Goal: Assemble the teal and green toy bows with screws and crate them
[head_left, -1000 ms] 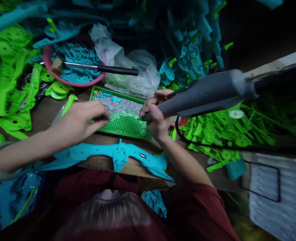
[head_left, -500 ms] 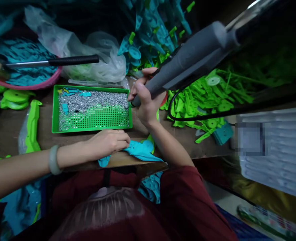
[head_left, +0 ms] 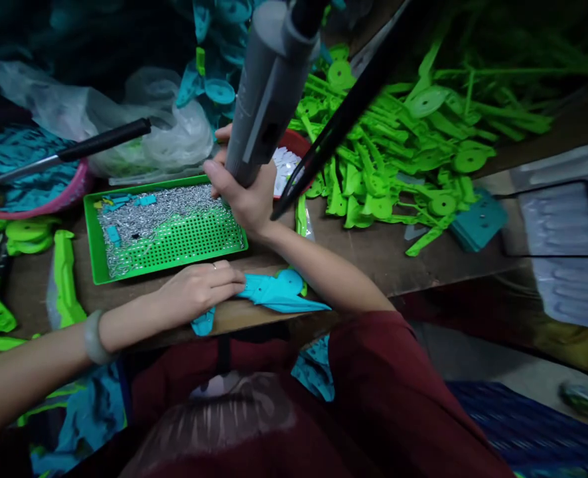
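Note:
My right hand (head_left: 251, 199) is wrapped round a grey electric screwdriver (head_left: 269, 86), held nearly upright at the right end of a green tray (head_left: 169, 267). Its lower tip is hidden behind the hand. Inside the tray lie many small silver screws (head_left: 174, 206) and a few blue pieces. My left hand (head_left: 199, 289), closed with fingers bent, presses a blue plastic part (head_left: 274, 292) against the front edge of the bench. That part has a pointed end and a round disc, and a bit of green shows beneath it.
Bright green plastic parts (head_left: 373, 159) are heaped at the right, near a red bowl of white pieces (head_left: 287, 166). A hammer (head_left: 99, 143) lies across a pink basin (head_left: 70, 199) of blue parts. Clear plastic bags (head_left: 169, 139) sit behind the tray. A black cable (head_left: 344, 113) hangs beside my right wrist.
The screwdriver has swung from a rightward slant to nearly upright, my right hand turning with it. My left hand stays on the blue part. The whole view has shifted and rotated slightly.

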`<move>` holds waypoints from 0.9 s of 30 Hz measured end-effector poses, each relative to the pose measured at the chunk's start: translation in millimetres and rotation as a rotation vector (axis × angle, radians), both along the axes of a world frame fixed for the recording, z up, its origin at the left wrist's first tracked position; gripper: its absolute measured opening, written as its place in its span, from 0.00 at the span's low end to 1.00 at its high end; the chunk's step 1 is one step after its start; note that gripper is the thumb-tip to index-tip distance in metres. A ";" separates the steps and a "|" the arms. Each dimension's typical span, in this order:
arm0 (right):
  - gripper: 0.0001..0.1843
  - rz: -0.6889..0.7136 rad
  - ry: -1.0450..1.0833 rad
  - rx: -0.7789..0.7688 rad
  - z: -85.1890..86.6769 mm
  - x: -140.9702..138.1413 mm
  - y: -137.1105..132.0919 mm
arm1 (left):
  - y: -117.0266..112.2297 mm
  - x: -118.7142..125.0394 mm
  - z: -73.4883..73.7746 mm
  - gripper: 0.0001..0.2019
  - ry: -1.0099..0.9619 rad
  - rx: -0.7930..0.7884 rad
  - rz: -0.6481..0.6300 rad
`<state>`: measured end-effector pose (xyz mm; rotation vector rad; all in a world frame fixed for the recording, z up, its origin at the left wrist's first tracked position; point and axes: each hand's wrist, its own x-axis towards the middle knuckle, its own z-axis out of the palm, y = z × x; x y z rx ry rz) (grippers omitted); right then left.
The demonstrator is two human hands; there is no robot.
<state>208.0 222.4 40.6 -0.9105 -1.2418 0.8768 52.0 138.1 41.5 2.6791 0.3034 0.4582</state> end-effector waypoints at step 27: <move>0.18 0.108 0.177 0.131 -3.7 -17.1 -15.7 | -70.3 6.6 -2.9 0.16 0.201 0.397 0.414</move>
